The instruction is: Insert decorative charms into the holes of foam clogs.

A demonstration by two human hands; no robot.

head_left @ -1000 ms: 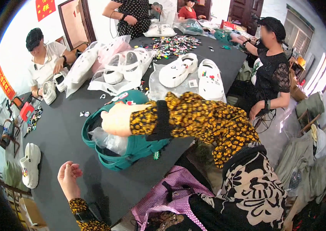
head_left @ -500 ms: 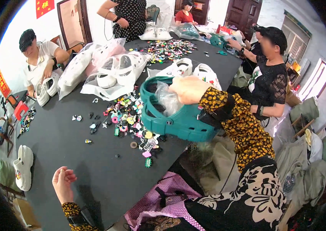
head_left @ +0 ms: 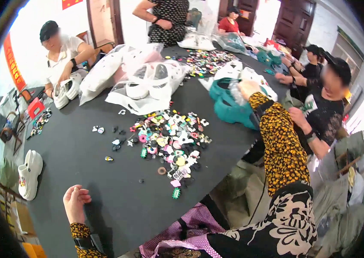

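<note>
The right hand point(head_left: 248, 89) seems closed on the teal clogs point(head_left: 233, 114), its fingertips hidden, at the right edge of the table point(head_left: 83, 167). Firm, level hold suits such bulky pair. The left hand point(head_left: 77, 198) is half curled; its contents I cannot tell.

We hold our right arm point(head_left: 283, 146) extended far forward and to the right, the back of the right hand point(head_left: 249, 88) uppermost. Our left hand point(head_left: 75, 204) is closer in, fingers point(head_left: 85, 198) loosely curled inward.

Held clogs point(head_left: 233, 112) are right of nearest bagged shoes point(head_left: 137, 90).
</note>
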